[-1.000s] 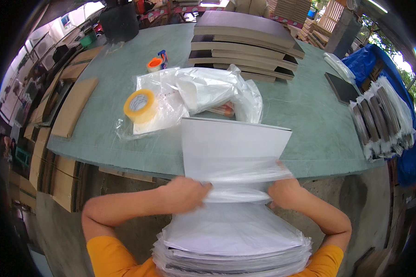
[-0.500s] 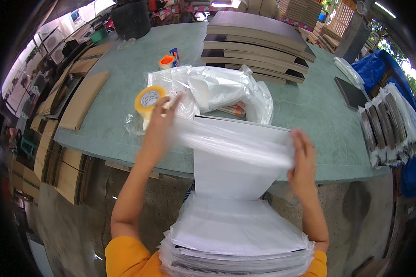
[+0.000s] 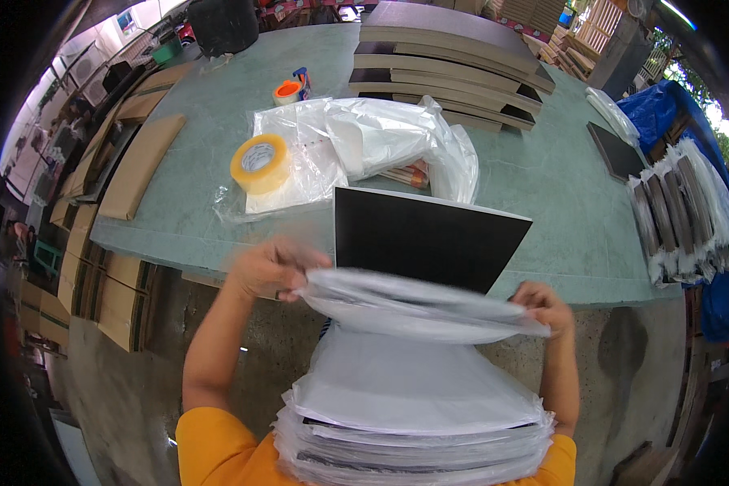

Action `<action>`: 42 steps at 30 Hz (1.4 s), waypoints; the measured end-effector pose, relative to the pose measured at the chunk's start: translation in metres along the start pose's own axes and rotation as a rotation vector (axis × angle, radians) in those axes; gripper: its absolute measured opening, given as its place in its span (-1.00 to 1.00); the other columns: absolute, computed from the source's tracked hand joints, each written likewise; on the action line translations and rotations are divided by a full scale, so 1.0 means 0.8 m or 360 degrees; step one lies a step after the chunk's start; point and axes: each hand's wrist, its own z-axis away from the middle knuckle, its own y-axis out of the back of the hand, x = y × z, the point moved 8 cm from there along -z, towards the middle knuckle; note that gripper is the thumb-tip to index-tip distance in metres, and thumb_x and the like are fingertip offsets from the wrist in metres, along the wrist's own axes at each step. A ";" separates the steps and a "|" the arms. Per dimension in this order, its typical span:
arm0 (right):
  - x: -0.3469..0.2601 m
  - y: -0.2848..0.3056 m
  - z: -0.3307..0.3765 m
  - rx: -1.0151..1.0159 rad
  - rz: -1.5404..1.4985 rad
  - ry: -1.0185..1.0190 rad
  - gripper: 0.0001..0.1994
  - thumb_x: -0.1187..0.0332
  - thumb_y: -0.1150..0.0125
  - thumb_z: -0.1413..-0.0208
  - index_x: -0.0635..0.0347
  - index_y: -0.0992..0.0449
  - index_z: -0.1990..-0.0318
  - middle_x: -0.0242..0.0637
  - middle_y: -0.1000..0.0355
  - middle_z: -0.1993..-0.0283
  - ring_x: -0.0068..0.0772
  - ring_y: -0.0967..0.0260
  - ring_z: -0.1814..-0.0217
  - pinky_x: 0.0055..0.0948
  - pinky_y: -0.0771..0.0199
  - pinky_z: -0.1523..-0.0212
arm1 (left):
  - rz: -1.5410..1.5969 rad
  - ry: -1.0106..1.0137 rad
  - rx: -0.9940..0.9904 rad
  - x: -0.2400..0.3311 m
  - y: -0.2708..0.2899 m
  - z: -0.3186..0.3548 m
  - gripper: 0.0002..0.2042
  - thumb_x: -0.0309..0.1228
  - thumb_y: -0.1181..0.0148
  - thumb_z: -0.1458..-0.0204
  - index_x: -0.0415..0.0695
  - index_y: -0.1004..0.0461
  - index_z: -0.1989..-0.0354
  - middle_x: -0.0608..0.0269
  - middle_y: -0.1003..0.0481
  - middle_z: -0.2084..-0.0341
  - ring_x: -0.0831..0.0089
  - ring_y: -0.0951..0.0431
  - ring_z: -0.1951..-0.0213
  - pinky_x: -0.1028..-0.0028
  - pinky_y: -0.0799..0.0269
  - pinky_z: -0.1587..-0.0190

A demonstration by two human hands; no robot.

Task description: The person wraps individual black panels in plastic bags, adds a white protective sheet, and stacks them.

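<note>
Between my two hands a clear plastic bag [image 3: 413, 312] is stretched wide, its upper edge held spread. My left hand [image 3: 277, 269], slightly blurred, pinches its left end. At the right end, the fingers of my right hand [image 3: 545, 308] are closed on the plastic. Just beyond the bag, a flat black panel [image 3: 425, 239] with pale edges lies over the table's near edge; the bag hides its near part. Close against my body rests a stack of white panels in plastic [image 3: 413, 381].
On the green table [image 3: 300, 235] are a roll of clear tape [image 3: 259, 164], crumpled plastic bags [image 3: 381, 134], an orange-cored tape roll [image 3: 287, 92] and stacked boards [image 3: 445, 61]. Wrapped panels [image 3: 680, 219] stand at right; flat cardboard [image 3: 142, 166] lies at left.
Both hands have come down toward me with the plastic. A black face now shows beyond it, where a white surface was before. The tape roll at left is now uncovered by my hand.
</note>
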 end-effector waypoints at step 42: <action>0.306 -0.051 -0.040 -0.0286 0.1182 -0.0496 -0.60 0.08 0.17 -0.09 0.08 -0.33 0.00 -0.16 -0.23 0.00 -0.21 -0.05 -0.14 -0.37 0.04 -0.15 | -0.2949 -0.0514 0.0220 0.112 -0.066 -0.355 -0.77 -0.26 -0.11 0.17 -0.12 -0.47 0.39 0.03 -0.45 0.50 0.10 -0.45 0.37 0.26 -0.33 0.30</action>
